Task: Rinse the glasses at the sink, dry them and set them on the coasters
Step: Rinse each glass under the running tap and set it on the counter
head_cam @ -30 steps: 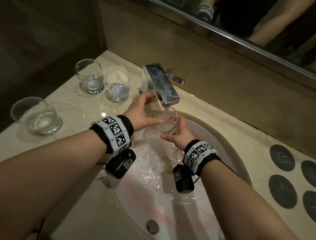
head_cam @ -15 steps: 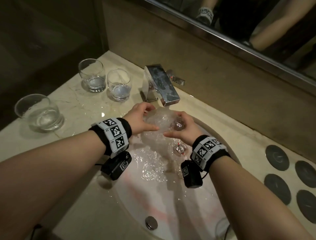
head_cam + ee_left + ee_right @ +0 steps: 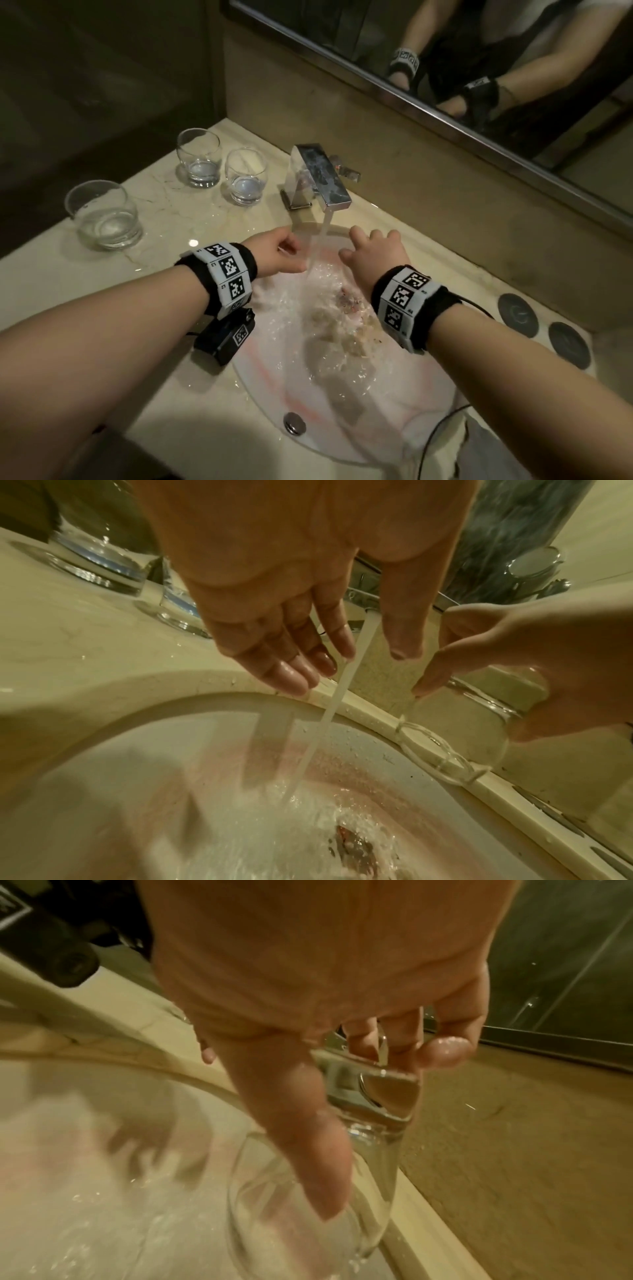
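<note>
My right hand (image 3: 373, 253) grips a clear tumbler (image 3: 346, 1150) over the back of the sink, to the right of the running water. Its fingers curl round the base and the thumb lies along the wall. The tumbler (image 3: 479, 723) is tilted with its mouth down toward the basin; in the head view the hand hides it. My left hand (image 3: 277, 255) hangs empty to the left of the stream, its wet fingers (image 3: 291, 674) relaxed and pointing down. Three more tumblers with a little water (image 3: 198, 157) (image 3: 246, 176) (image 3: 102, 214) stand on the counter at left. Dark round coasters (image 3: 517, 315) (image 3: 568, 344) lie at right.
A chrome tap (image 3: 322, 178) runs a steady stream (image 3: 318, 246) into the white basin (image 3: 274, 377), which is wet and splashing around the drain. The marble counter (image 3: 68, 291) wraps the sink. A mirror (image 3: 479, 68) and a wall close off the back.
Both hands held the tumbler under the stream. Now my left hand has let go and moved left, and my right hand has carried the tumbler to the right, out of the water.
</note>
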`<move>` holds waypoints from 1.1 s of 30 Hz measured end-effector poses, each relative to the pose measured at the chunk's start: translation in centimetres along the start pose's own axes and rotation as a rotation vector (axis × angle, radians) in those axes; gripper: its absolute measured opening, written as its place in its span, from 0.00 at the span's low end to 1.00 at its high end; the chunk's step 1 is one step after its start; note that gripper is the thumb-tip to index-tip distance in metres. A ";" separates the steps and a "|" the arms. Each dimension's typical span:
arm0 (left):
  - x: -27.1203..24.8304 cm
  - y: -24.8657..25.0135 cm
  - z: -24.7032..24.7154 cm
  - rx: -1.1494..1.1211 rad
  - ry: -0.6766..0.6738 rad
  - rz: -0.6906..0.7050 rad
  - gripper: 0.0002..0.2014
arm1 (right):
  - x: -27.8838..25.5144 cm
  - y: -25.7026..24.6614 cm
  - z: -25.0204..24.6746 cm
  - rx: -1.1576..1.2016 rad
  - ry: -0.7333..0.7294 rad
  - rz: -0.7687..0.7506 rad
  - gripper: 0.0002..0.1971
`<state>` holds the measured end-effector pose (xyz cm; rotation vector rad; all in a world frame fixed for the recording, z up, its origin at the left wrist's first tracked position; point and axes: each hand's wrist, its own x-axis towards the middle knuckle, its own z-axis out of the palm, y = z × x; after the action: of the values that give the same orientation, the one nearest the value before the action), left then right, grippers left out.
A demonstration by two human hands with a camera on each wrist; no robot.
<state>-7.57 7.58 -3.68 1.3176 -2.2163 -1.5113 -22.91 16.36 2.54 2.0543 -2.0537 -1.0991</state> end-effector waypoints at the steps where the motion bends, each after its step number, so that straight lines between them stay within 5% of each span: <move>1: -0.5 -0.1 0.0 -0.015 0.009 0.000 0.20 | -0.5 -0.2 -0.1 0.030 -0.006 0.007 0.28; 7: -3.2 -0.2 -0.5 -0.139 0.053 -0.041 0.13 | -2.0 -0.5 -0.9 0.712 0.052 0.148 0.37; 11: -5.7 0.8 -1.7 -0.354 0.071 -0.030 0.16 | -2.6 -2.4 -1.9 1.053 0.211 0.160 0.39; 14: -7.3 1.3 -3.7 -0.377 0.073 0.039 0.09 | -2.6 -4.4 -2.9 1.274 0.291 0.175 0.38; 20: -9.5 0.2 -8.7 -0.113 -0.020 0.024 0.03 | -1.2 -9.5 -5.0 1.320 0.303 0.139 0.41; 27: -10.5 -2.2 -12.6 0.795 0.075 0.045 0.07 | -0.5 -12.9 -6.8 1.362 0.305 0.295 0.33; 33: -9.7 -4.9 -12.8 0.921 0.020 0.021 0.08 | -2.2 -14.8 -6.0 1.360 0.341 0.444 0.24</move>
<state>8.26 5.42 1.67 1.4430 -3.0202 -0.4005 -6.98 17.52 0.74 1.5572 -3.0970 0.9364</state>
